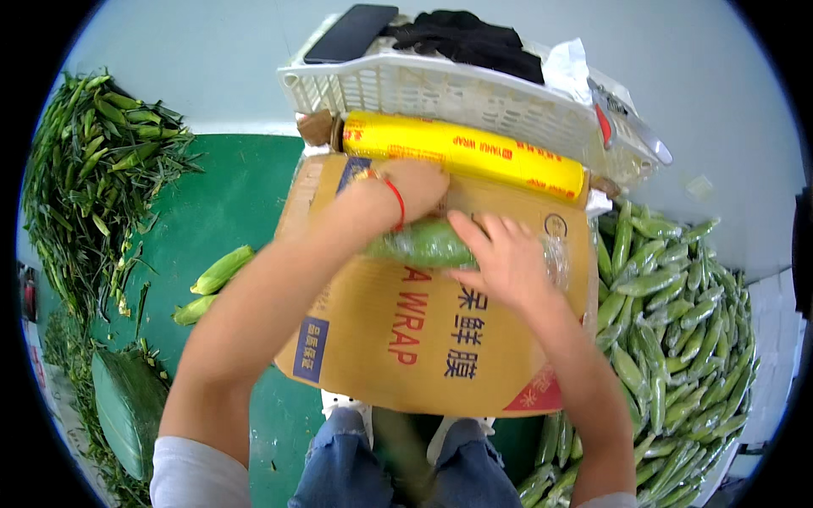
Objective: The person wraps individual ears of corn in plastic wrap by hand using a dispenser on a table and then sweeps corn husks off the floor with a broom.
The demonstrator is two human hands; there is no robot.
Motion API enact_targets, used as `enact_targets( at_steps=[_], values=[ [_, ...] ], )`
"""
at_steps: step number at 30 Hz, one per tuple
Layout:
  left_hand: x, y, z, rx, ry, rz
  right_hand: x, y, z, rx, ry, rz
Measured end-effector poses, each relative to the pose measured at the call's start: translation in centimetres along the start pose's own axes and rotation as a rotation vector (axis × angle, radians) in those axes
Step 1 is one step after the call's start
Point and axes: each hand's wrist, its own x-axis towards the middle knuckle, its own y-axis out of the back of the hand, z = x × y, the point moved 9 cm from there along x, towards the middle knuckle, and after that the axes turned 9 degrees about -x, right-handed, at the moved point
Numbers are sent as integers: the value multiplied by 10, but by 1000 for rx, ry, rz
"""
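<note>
A green ear of corn (430, 244) in its husk lies across the top of a cardboard box (356, 296), with clear plastic film shining on it. My right hand (508, 254) grips its right end, thumb and fingers bent around it. Just beyond the corn, my left hand (411, 188), with a red string at the wrist, is closed and curled downward near the yellow roll of plastic wrap (466, 154). Whatever its fingers hold is hidden beneath the hand. The roll lies crosswise at the far edge of the box.
Behind the roll stands a white plastic basket (440, 89) with a phone (351, 34) and black cloth (466, 38) on it. Film-wrapped corn ears (677, 339) pile up at right. Loose husks (93, 169) heap at left, near two unwrapped ears (220, 269) on the green surface.
</note>
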Motion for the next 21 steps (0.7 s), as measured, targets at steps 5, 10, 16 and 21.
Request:
enact_targets(
  at_steps=[5, 10, 16, 21],
  values=[
    [-15, -17, -1, 26, -228, 201, -35, -2, -72, 131, 210, -231],
    [-30, 11, 9, -368, -110, 111, -125, 35, -123, 780, 98, -412],
    [-173, 24, 119, -523, -444, 653, -160, 0, -136, 2476, -840, -854],
    [-135, 10, 105, -2608, -505, 451, -115, 32, -183, 3347, -224, -676]
  ],
)
